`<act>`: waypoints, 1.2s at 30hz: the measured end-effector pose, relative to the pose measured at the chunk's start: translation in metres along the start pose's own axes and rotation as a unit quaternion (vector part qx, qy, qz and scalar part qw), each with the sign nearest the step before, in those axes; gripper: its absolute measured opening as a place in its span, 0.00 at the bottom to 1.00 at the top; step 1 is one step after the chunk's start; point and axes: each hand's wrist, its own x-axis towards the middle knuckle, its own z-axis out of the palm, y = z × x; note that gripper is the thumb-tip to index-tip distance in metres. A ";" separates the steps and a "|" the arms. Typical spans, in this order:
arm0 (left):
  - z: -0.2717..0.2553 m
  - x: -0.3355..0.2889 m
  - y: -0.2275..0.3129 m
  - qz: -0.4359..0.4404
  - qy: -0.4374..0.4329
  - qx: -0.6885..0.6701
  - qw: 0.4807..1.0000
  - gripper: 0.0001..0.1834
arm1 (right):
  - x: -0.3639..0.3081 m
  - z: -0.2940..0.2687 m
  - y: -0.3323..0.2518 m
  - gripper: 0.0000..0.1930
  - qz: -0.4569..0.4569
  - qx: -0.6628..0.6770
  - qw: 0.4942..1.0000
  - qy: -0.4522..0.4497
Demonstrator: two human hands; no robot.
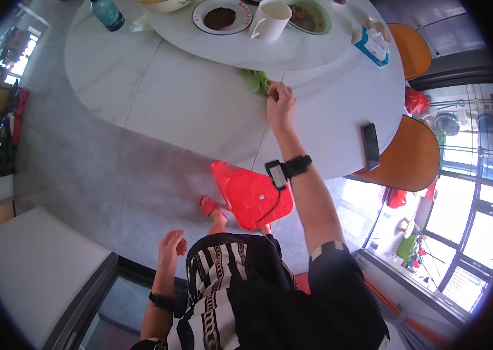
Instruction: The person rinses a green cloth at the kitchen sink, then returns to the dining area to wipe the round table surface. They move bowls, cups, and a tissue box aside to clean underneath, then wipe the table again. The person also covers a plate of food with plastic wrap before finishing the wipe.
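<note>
My right hand [281,105] reaches out over the white marbled table [194,116], its fingers closed on a crumpled green cloth [254,81]. The cloth lies on the tabletop, partly under the edge of the raised round turntable [310,55]. Down at my left side, away from the table, my left hand [172,248] hangs with loosely bent fingers and nothing visible in it. Each of my wrists wears a dark strap.
On the turntable stand a white mug [271,21], a plate [204,26] of dark food and a green bowl [323,23]. A tissue box [371,46], phone [370,146] and teal bottle [106,16] rest on the table. A red stool [258,198] stands before me; orange chairs [412,153] at right.
</note>
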 end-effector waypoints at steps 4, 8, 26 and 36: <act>0.000 0.001 0.002 0.000 -0.002 0.022 1.000 0.10 | -0.020 -0.025 0.004 0.08 0.053 0.146 0.987 -0.036; 0.002 0.005 -0.002 -0.008 0.003 0.028 1.000 0.10 | -0.016 -0.068 0.030 0.08 0.104 0.143 0.982 0.064; 0.112 0.105 0.227 0.438 -0.040 0.088 0.894 0.06 | -0.029 -0.005 -0.003 0.20 -0.178 -0.054 0.971 -0.153; 0.123 0.153 0.244 0.635 0.206 0.425 0.611 0.10 | 0.017 -0.019 0.026 0.27 0.048 -0.319 0.946 -0.036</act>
